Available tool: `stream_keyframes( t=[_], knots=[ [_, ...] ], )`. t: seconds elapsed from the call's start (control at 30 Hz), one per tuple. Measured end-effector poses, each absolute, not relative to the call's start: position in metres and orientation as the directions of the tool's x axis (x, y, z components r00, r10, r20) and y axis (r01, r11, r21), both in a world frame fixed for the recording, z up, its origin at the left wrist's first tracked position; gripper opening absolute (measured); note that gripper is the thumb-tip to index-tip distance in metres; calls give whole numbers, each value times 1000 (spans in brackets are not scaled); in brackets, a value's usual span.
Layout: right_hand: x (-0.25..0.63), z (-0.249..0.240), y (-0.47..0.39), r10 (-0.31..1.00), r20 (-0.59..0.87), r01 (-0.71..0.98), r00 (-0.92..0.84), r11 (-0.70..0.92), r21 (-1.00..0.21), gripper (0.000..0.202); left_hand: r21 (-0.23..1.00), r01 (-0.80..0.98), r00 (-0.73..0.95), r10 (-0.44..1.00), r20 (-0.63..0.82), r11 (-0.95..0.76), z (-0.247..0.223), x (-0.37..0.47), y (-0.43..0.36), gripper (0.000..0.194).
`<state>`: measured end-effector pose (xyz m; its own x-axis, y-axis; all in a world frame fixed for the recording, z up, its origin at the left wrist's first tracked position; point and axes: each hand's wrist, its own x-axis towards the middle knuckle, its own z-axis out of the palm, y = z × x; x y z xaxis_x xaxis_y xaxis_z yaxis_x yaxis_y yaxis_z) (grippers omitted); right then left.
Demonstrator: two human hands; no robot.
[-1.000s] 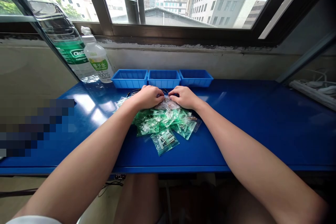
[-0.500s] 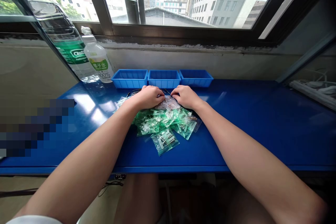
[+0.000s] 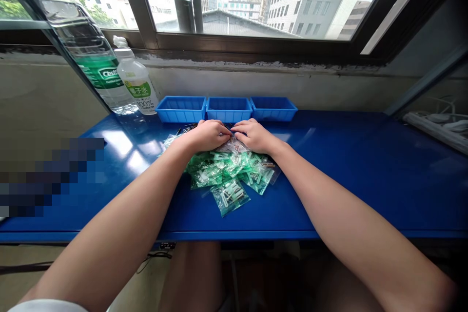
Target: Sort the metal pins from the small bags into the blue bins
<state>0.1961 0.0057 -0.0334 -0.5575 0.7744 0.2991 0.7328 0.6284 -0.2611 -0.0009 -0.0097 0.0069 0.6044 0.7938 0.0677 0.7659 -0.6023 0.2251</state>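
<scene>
At the back of a pile of small green-tinted plastic bags (image 3: 219, 168), my left hand (image 3: 207, 135) has its fingers closed on the left edge of a clear plastic bag (image 3: 234, 146). My right hand (image 3: 255, 135) pinches the same bag from the other side, fingertips close to those of the left. Reddish bits show through its film. Small pale cylinder-like parts are visible inside the green bags, most plainly in the front bag (image 3: 230, 197). Some dark thin pieces (image 3: 189, 127) lie behind my left hand, partly hidden by it.
Three blue bins, the left (image 3: 181, 109), middle (image 3: 228, 109) and right (image 3: 274, 108), stand in a row behind the pile. A large water bottle (image 3: 106, 75) and a smaller bottle (image 3: 138, 85) stand back left. A power strip (image 3: 438, 126) lies far right on the blue table (image 3: 358, 180).
My right hand has moved slightly left, bringing its fingertips onto the clear plastic bag near my left fingers. My left hand has barely moved.
</scene>
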Motion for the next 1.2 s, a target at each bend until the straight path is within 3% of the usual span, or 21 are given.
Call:
stream_keyframes(
  t=[0.23, 0.53, 0.67, 1.0, 1.2],
  knots=[
    [195, -32, 7, 782, 278, 725, -557, 622, -297, 33, 251, 762, 603, 795, 62, -597, 8, -2, -11, 39],
    [197, -33, 6, 831, 219, 808, -511, 551, -209, 41, 254, 774, 596, 803, 16, -580, 10, -2, -12, 40],
    [196, -29, 6, 819, 270, 792, -507, 566, -228, 36, 255, 773, 599, 801, 10, -581, 10, -2, -11, 41],
    [205, -29, 11, 880, 343, 840, -330, 439, -319, 25, 257, 779, 593, 806, -2, -572, 11, -2, -12, 40],
    [207, -27, 10, 915, 331, 897, -230, 331, -292, 17, 263, 776, 595, 804, 0, -574, 10, -2, -12, 40]
  ],
)
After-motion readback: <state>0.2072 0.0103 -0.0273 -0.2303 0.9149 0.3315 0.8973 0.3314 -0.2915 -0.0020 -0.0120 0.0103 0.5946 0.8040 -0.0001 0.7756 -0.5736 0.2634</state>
